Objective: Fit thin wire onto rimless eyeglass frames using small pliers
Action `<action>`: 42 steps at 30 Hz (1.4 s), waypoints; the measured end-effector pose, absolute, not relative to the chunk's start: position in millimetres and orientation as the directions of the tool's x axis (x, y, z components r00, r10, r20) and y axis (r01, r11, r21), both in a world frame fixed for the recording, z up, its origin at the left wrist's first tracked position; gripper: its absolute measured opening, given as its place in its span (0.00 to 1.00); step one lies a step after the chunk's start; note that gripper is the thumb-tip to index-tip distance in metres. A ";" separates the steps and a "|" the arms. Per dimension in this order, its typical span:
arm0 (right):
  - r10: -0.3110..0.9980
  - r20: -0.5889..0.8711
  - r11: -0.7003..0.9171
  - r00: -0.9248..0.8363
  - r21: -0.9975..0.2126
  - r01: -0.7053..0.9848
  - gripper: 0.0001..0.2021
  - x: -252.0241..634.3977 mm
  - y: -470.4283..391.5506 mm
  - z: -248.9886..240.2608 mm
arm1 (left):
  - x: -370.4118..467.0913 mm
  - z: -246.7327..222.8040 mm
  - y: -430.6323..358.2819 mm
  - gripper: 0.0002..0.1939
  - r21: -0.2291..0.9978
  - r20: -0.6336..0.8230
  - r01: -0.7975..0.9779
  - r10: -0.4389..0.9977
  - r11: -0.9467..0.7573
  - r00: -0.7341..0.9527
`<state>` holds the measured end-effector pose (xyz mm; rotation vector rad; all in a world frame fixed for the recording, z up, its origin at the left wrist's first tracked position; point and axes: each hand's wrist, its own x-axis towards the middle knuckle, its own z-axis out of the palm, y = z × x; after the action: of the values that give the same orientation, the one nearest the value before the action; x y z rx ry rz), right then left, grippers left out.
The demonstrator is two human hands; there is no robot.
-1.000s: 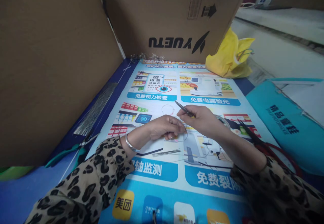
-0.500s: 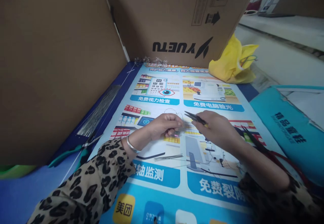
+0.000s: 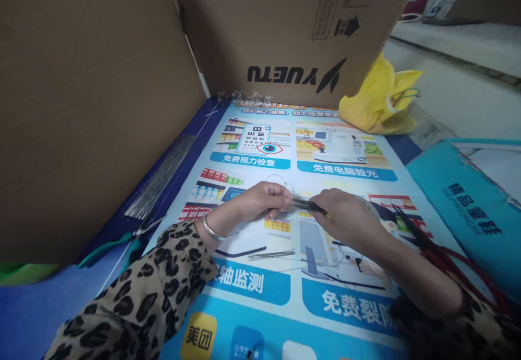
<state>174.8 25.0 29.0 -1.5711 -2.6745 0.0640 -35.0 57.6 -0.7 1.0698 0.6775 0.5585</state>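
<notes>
My left hand [image 3: 264,201] is closed in a pinch on a piece of thin wire [image 3: 277,176] bent into loops, which show above and below the fingertips. Wrapped in my right hand [image 3: 345,213] are dark needle-nose pliers [image 3: 304,204]. Their jaws reach left to the fingertips of my left hand and look closed at the wire; the exact contact is too small to make out. Below the hands, several short straight wires [image 3: 272,254] lie on the printed poster [image 3: 280,295].
Cardboard panels [image 3: 293,23] stand at the back and left. Teal-handled scissors [image 3: 132,238] and a bundle of wires [image 3: 160,178] lie left. Red-handled scissors [image 3: 439,257], a teal box [image 3: 456,186] and a yellow bag [image 3: 378,105] are at right. Small wire pieces [image 3: 252,98] lie at the back.
The pliers have come left and down, from apart with open jaws to the left fingertips, where the jaws now look closed. My left hand has hardly moved.
</notes>
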 end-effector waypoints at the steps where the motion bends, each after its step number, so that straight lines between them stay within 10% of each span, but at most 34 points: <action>1: 0.866 0.008 0.500 -0.500 -0.052 0.864 0.10 174.8 25.4 28.5 | -36.0 -2.0 58.4 0.09 0.920 -0.227 -0.085 0.694 0.384 0.683; 42: 0.901 -0.112 0.424 -0.420 0.010 0.906 0.13 168.4 19.5 28.3 | -38.4 -0.1 58.7 0.06 0.942 -0.241 -0.013 0.701 0.336 0.671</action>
<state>168.4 19.5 28.3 -1.7403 -2.7332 0.0843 -38.4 58.7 -0.1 1.1469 0.7175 0.5218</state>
